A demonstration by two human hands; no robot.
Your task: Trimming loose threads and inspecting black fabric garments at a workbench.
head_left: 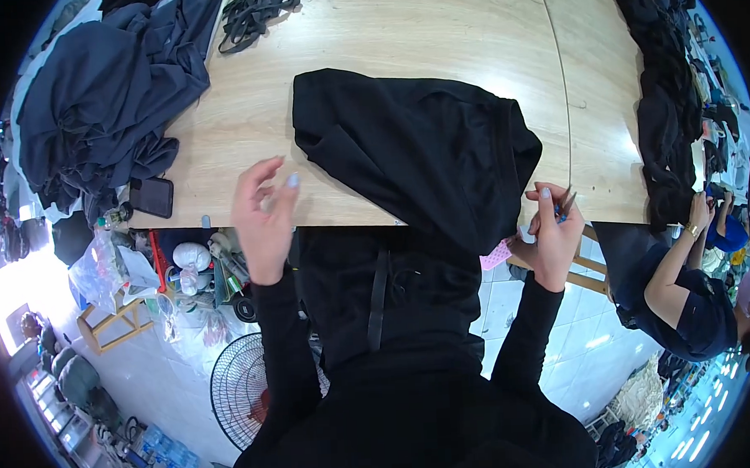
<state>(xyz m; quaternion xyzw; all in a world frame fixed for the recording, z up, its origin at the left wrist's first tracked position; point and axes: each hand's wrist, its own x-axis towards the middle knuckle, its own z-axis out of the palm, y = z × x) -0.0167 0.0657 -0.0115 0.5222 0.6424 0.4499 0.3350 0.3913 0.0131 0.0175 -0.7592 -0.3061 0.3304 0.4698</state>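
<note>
While our left hand (263,224) hangs open, our right hand (557,241) holds snips (568,198), seemingly for handiness, beside the black garment (405,145)

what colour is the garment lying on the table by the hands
Black; the garment shows best in the head view.

A single wide fisheye view looks down from head height, close above the pale wooden table (441,30).
</note>
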